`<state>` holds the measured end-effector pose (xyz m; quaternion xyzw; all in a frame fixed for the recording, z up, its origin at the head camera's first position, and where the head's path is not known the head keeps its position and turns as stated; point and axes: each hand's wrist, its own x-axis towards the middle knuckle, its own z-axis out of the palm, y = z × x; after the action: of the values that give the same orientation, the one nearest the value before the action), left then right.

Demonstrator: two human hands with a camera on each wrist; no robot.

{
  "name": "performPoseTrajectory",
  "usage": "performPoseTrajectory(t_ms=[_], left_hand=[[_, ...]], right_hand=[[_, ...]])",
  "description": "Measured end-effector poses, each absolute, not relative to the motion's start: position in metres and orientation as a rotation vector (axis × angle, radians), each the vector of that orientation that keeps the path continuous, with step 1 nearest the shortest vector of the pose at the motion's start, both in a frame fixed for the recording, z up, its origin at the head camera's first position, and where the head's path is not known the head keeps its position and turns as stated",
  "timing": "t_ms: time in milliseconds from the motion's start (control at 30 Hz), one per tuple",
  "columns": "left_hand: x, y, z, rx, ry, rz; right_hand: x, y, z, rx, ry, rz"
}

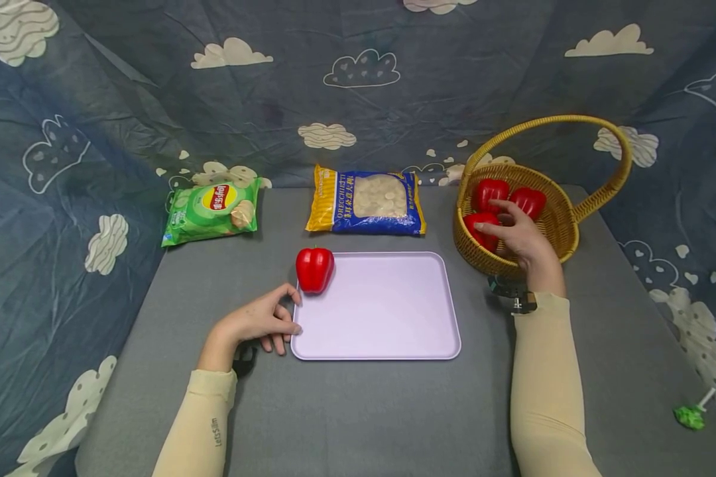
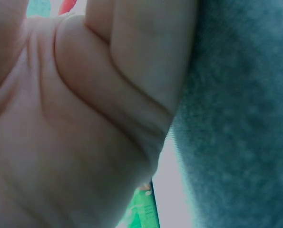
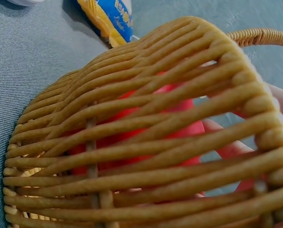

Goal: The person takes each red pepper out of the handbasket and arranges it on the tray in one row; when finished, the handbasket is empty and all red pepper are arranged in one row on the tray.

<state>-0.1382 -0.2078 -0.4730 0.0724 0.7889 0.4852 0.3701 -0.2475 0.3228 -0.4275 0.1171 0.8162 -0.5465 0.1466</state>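
My left hand [image 1: 262, 318] is at the left edge of the lilac tray [image 1: 388, 308], thumb and index fingertips touching its rim. A red bell pepper [image 1: 315, 269] sits on the tray's upper left corner, just beyond those fingers. My right hand [image 1: 520, 233] reaches into the wicker basket [image 1: 467, 250], thumb and fingers spread over the nearest red bell pepper [image 1: 478, 225]. Two more peppers, one at the back left [image 1: 490, 191] and one at the right [image 1: 531, 200], lie inside. In the right wrist view, the basket's slats [image 3: 146, 161] partly hide the fingers and red peppers.
A green chip bag [image 1: 215, 209] lies at the back left. A blue and yellow pasta bag [image 1: 366, 202] lies behind the tray. The basket's tall handle [image 1: 549, 120] arches above it. A small green object with a white stick [image 1: 690, 416] lies at the right edge.
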Motion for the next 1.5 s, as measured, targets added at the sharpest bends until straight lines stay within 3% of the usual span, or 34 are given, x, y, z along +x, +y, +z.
performPoseTrajectory(t_ms=[800, 1167, 1500], left_hand=[[-0.139, -0.208, -0.471, 0.173, 2.02, 1.239], [-0.138, -0.208, -0.471, 0.186, 2.026, 1.24], [-0.137, -0.207, -0.47, 0.178, 2.029, 1.242]], right_hand=[[-0.251, 0.322, -0.428, 0.295, 2.396, -1.451], [-0.247, 0.319, -0.427, 0.394, 2.462, -1.514], [-0.233, 0.314, -0.398, 0.419, 2.594, -1.632]])
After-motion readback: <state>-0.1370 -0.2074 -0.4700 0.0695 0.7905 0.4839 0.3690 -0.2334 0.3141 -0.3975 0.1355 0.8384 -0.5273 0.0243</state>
